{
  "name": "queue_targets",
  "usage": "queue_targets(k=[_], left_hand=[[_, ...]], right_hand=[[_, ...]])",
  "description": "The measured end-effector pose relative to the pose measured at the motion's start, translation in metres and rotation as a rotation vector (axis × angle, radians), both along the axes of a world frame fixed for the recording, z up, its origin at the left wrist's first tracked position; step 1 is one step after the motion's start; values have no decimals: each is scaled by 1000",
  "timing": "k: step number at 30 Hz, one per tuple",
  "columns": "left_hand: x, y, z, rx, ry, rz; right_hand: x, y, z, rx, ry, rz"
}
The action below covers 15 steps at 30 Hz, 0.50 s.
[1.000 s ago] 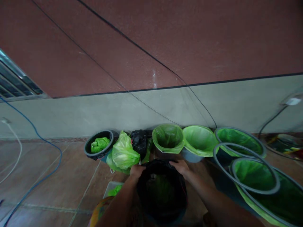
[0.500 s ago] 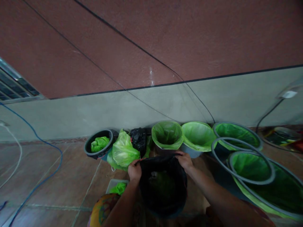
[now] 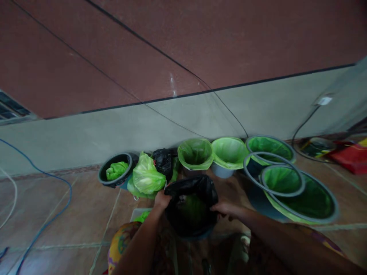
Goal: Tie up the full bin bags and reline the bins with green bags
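Note:
In front of me stands a bin lined with a black plastic bag [image 3: 174, 221], its mouth facing up. Something green and a small pale scrap show dimly inside it. My left hand [image 3: 162, 200] grips the bag's rim on the left side. On the right side, my right hand [image 3: 225, 208] pinches the bag's edge lower down. Just beyond my left hand lies a filled light-green plastic bag [image 3: 147, 175], with a knotted black bag [image 3: 163, 162] beside it. A pale tray [image 3: 137, 213] holding green plastic is partly hidden behind my left forearm.
Along the wall stand a bin with crumpled green plastic [image 3: 117, 170] and two green-lined bins [image 3: 195, 152] [image 3: 229, 152]. Larger green-lined bins [image 3: 304, 198] crowd the right, a loose grey ring [image 3: 252, 179] resting over them. A blue cable [image 3: 64, 208] crosses the left floor; red object [image 3: 348, 158] far right.
My right hand has moved down from the top of the black bag's rim to its right side. My left hand keeps its grip. The view has shifted somewhat to the right.

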<state>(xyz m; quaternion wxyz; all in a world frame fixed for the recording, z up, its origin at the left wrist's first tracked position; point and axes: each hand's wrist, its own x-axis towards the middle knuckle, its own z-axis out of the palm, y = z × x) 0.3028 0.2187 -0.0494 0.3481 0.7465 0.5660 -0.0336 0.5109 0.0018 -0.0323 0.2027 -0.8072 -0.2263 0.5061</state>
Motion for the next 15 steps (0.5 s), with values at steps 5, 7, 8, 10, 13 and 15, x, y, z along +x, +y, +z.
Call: queue_targets(k=[5,7,8,10,13,15], left_hand=[[-4,-5,11,103,79,-94],[-6,-5,18,143,122,-136],[-8,-5,22,152,141,-161],[-9,-4,29,154,169,-202],[-4,0,34,153,172,-200],[4,3,33,189,143,-138]], right_hand=[[-5,-13,4,-104,147,49],[-1,-11,8,-50,132,24],[2,-10,10,-31,120,17],[8,-9,13,-8,103,14],[15,-12,12,-2,84,41],[18,-16,11,-15,68,86]])
